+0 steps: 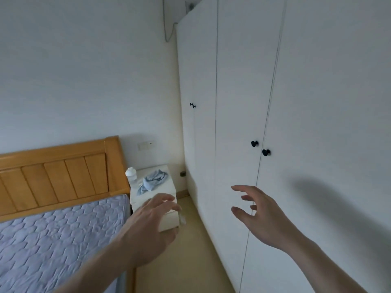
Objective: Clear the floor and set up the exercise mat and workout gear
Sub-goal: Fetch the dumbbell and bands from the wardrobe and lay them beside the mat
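On nightstand: bottle, crumpled cloth.

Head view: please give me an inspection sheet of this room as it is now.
Surface: beige floor, bare where visible.
Job's things: nothing seen; no mat or gear.
Clutter: crumpled cloth and white bottle on nightstand.
Grips: left hand and right hand open, holding nothing.
Cables: one cable on the wall by the wardrobe top.
Surroundings: bed, wooden headboard, white wardrobe with doors closed.
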`<action>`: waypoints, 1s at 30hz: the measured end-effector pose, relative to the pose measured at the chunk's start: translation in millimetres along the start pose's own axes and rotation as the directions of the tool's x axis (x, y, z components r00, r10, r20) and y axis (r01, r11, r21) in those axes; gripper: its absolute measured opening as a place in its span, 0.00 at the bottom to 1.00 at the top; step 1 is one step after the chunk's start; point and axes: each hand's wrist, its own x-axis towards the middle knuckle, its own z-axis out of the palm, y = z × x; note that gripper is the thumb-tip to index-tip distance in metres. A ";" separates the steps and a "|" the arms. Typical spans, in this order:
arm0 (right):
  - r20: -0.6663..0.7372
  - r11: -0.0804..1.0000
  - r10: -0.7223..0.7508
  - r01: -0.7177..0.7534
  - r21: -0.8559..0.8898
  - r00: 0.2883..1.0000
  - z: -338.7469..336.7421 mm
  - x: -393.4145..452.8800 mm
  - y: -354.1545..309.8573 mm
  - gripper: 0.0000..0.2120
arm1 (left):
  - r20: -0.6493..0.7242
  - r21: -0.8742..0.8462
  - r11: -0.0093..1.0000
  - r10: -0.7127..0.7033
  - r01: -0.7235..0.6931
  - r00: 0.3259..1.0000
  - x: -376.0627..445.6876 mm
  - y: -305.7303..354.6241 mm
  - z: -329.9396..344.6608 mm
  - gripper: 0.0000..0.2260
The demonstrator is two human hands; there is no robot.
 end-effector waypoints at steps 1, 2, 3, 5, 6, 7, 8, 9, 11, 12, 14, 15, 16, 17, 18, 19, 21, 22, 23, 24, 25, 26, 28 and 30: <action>-0.016 1.000 -0.007 0.006 -0.013 1.000 -5.5 12.3 3.7 0.21 | -0.004 -0.001 1.000 0.021 -0.021 1.000 17.0 -1.4 -0.5 0.19; -0.025 0.999 -0.012 0.011 -0.035 1.000 -9.3 18.1 5.5 0.21 | 0.000 0.005 0.999 0.032 -0.032 0.999 26.0 -1.1 -1.6 0.19; -0.034 0.999 -0.011 0.009 -0.051 0.999 -14.8 26.5 7.1 0.21 | 0.002 0.003 0.999 0.042 -0.042 0.999 38.1 -1.0 -3.2 0.18; -0.060 0.996 0.002 -0.008 -0.086 0.998 -25.6 45.8 14.4 0.22 | -0.006 0.006 0.996 0.084 -0.084 0.996 67.9 -6.1 -0.6 0.19; -0.074 0.994 0.010 -0.017 -0.107 0.997 -30.8 54.4 16.6 0.22 | -0.015 0.009 0.995 0.101 -0.101 0.995 81.9 -8.1 -0.7 0.20; -0.087 0.992 0.021 -0.032 -0.124 0.996 -34.7 62.1 18.3 0.22 | -0.013 0.005 0.994 0.112 -0.112 0.994 94.6 -9.7 -0.9 0.20; -0.113 0.989 0.036 -0.051 -0.136 0.993 -38.5 74.5 23.0 0.23 | -0.011 -0.006 0.991 0.136 -0.136 0.991 113.2 -12.9 -0.4 0.20; -0.130 0.986 0.049 -0.068 -0.153 0.990 -41.9 82.2 26.2 0.23 | -0.008 -0.017 0.988 0.152 -0.152 0.988 124.9 -15.0 0.3 0.20; -0.148 0.975 0.083 -0.111 -0.193 0.986 -48.0 95.3 31.0 0.24 | -0.005 -0.032 0.981 0.191 -0.191 0.982 149.1 -17.0 -1.2 0.20; -0.164 0.967 0.106 -0.140 -0.213 0.981 -49.3 103.9 34.2 0.25 | -0.003 -0.041 0.975 0.217 -0.217 0.976 162.9 -20.2 -1.4 0.20; -0.224 0.941 0.154 -0.212 -0.264 0.962 -49.3 128.1 40.7 0.26 | -0.009 -0.066 0.962 0.267 -0.266 0.964 196.4 -33.9 1.0 0.19; -0.243 0.924 0.180 -0.249 -0.291 0.953 -49.7 138.2 43.2 0.27 | -0.014 -0.073 0.955 0.287 -0.287 0.958 211.6 -39.5 2.7 0.19; -0.260 0.904 0.206 -0.285 -0.319 0.943 -50.0 147.6 45.2 0.28 | -0.007 -0.079 0.950 0.303 -0.303 0.953 225.4 -45.2 4.7 0.19; -0.284 0.881 0.235 -0.327 -0.342 0.930 -48.2 159.6 48.6 0.28 | 0.010 -0.095 0.941 0.327 -0.324 0.945 240.8 -55.5 8.4 0.19; -0.312 0.863 0.258 -0.363 -0.350 0.914 -46.1 173.2 53.1 0.29 | 0.022 -0.109 0.928 0.361 -0.356 0.932 259.5 -67.3 12.4 0.19; -0.330 0.858 0.274 -0.385 -0.342 0.903 -43.1 182.7 55.7 0.29 | 0.034 -0.121 0.920 0.380 -0.374 0.924 275.2 -77.7 15.8 0.19; -0.384 0.861 0.302 -0.422 -0.283 0.873 -34.8 202.8 59.8 0.27 | 0.071 -0.152 0.901 0.420 -0.406 0.905 306.4 -98.9 21.1 0.18; -0.421 0.863 0.309 -0.438 -0.252 0.853 -30.9 209.7 61.9 0.25 | 0.081 -0.155 0.891 0.441 -0.426 0.894 319.3 -108.2 24.4 0.18; -0.461 0.862 0.308 -0.449 -0.234 0.832 -26.7 213.2 62.7 0.22 | 0.085 -0.158 0.884 0.456 -0.440 0.886 332.4 -115.1 26.7 0.18; -0.503 0.859 0.301 -0.459 -0.226 0.810 -22.2 215.3 62.3 0.20 | 0.098 -0.161 0.878 0.468 -0.450 0.878 345.3 -121.2 29.4 0.18; -0.542 0.851 0.302 -0.478 -0.218 0.784 -16.2 217.6 64.1 0.17 | 0.105 -0.172 0.863 0.495 -0.475 0.862 360.1 -125.8 32.5 0.18; -0.572 0.847 0.292 -0.485 -0.217 0.767 -11.9 217.5 64.3 0.16 | 0.113 -0.184 0.854 0.511 -0.487 0.852 371.2 -126.2 35.4 0.17; -0.613 0.833 0.288 -0.508 -0.218 0.736 -6.1 217.6 62.7 0.13 | 0.130 -0.213 0.826 0.554 -0.522 0.823 392.1 -120.6 43.5 0.17; -0.627 0.824 0.296 -0.525 -0.213 0.720 -2.2 218.2 60.2 0.11 | 0.131 -0.232 0.795 0.597 -0.561 0.791 403.2 -109.2 50.2 0.16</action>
